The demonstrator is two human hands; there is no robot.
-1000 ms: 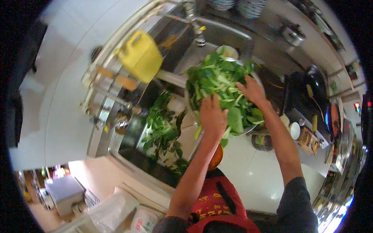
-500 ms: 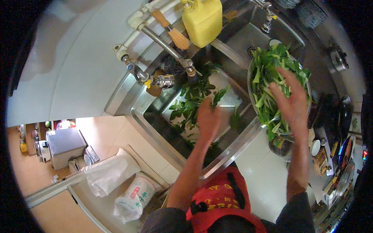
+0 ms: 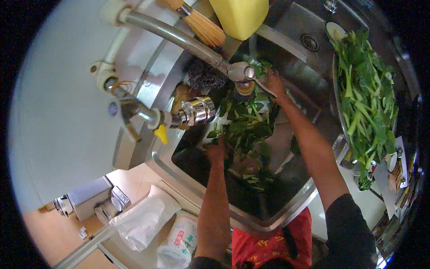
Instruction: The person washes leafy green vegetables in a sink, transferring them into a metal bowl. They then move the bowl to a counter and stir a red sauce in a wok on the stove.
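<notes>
Loose leafy greens (image 3: 248,127) lie in the water of a steel sink (image 3: 295,193), some floating and some bunched below the faucet. My left hand (image 3: 217,151) is at the near left side of the bunch. Its fingers are dim and partly hidden among the leaves. On the far right side of the bunch, my right hand (image 3: 274,84) reaches past the faucet head, fingers stretched out against the leaves. A heaped pile of cut greens (image 3: 365,98) fills a wide round container to the right of the sink; only the container's rim shows.
A metal faucet (image 3: 242,74) hangs over the sink, and a second tap (image 3: 197,110) juts from the left wall. Behind the sink are a yellow jug (image 3: 242,18) and a bristle brush (image 3: 204,27). A dark scrubber (image 3: 206,75) sits near the back rim. White sacks (image 3: 145,217) stand lower left.
Both hands have gone down into the sink. My right hand has left the heaped container and crossed to the far side of the greens. The view has shifted closer to the faucets.
</notes>
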